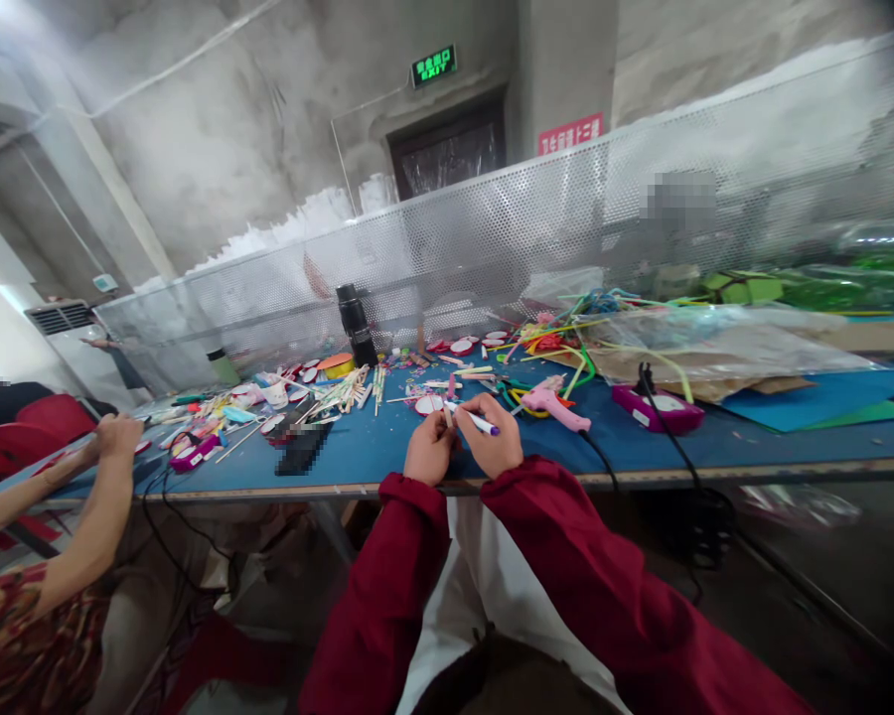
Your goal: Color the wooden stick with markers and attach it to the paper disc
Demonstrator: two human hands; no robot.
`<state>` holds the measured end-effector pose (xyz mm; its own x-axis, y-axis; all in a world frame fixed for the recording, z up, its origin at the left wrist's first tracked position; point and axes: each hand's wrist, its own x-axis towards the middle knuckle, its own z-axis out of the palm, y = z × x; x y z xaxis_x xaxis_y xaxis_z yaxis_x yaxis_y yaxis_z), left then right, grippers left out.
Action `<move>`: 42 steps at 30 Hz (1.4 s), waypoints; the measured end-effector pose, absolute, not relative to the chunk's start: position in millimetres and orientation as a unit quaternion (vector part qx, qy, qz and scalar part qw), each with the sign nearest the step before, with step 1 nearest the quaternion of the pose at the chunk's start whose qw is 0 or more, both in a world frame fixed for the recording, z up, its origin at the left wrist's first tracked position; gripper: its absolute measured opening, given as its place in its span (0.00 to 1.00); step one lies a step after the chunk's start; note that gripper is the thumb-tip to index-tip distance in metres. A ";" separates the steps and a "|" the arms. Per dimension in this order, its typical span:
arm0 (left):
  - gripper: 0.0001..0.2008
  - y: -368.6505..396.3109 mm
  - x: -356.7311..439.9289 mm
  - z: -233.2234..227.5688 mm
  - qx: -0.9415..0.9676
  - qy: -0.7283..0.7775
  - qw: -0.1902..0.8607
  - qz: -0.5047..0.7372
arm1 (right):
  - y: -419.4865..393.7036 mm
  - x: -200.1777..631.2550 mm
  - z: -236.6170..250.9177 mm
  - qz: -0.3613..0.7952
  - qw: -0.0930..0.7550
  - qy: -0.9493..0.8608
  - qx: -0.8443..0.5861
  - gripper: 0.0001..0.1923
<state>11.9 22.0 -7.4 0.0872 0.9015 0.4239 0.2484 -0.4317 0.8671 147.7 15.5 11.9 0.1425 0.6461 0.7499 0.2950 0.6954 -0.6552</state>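
Note:
My right hand [498, 437] grips a white marker [480, 421] with a purple end, slanting down toward my left hand. My left hand [427, 451] is closed at the marker's tip, its fingers pinched around something small that I cannot make out. Both hands are close together over the table's front edge. Just beyond them lies a round white disc [429, 404] with a red rim. To the right of my right hand rests a pink glue gun [557, 403], its black cable hanging over the edge.
A purple box [656, 409] with a cable stands right on the blue table [372, 452]. Behind are a black thermos [356, 326], piled sticks [343, 394] and plastic sheeting [722, 343]. A dark phone-like object [302, 449] lies left. Farther left are a co-worker's forearms [108, 482].

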 end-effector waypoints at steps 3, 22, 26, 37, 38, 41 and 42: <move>0.03 22.4 11.8 -7.8 0.666 0.433 0.313 0.521 | 16.1 147.6 11.8 0.139 0.660 -0.639 -0.368 0.08; 0.06 22.8 11.0 -8.2 0.665 0.424 0.320 0.526 | 16.8 147.8 10.2 0.147 0.666 -0.630 -0.371 0.09; 0.05 21.7 11.2 -7.3 0.669 0.424 0.313 0.524 | 14.6 148.3 10.7 0.159 0.675 -0.624 -0.361 0.10; 0.11 17.4 12.7 0.3 0.629 0.401 0.361 0.560 | 26.5 149.8 2.2 0.182 0.681 -0.602 -0.376 0.15; 0.12 16.9 13.0 1.3 0.622 0.396 0.368 0.566 | 25.9 149.9 2.8 0.172 0.675 -0.609 -0.380 0.14; 0.14 15.8 14.1 3.4 0.601 0.397 0.390 0.574 | 23.3 150.1 5.3 0.132 0.662 -0.624 -0.395 0.10; 0.15 15.6 14.5 3.7 0.594 0.402 0.392 0.576 | 22.7 150.1 5.8 0.124 0.658 -0.627 -0.397 0.09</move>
<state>14.5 15.6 3.7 0.0135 0.9296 0.3684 0.0255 -0.3687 0.9292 150.1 22.7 5.8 0.1828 0.6614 0.7274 0.3356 0.6534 -0.6785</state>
